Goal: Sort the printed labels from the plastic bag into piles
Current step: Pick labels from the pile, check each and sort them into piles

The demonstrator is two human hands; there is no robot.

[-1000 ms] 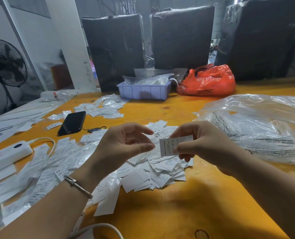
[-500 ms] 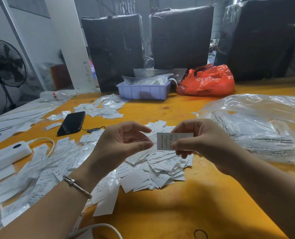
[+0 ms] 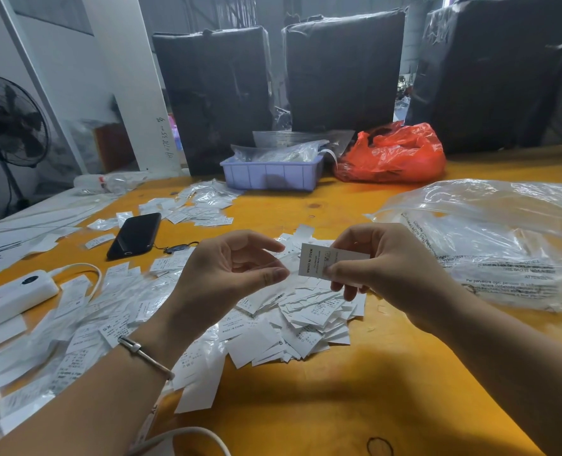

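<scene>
You are pinching one label (image 3: 319, 263) in your right hand (image 3: 381, 258), its long axis pointing left toward your empty, loosely curled left hand (image 3: 230, 274), just beside it.

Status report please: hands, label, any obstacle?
Right hand pinches one label. Left hand holds nothing, fingers curled loosely. Loose label pile below. No obstacle.

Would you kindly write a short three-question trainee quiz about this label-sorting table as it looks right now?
1. True or false: the right hand pinches a single label.
2. Which lies on the table left of the label pile? A) the black phone B) the red bag C) the clear plastic bag
3. Fill in: the left hand holds ____.

Key: 1 true; 2 A; 3 nothing
</scene>
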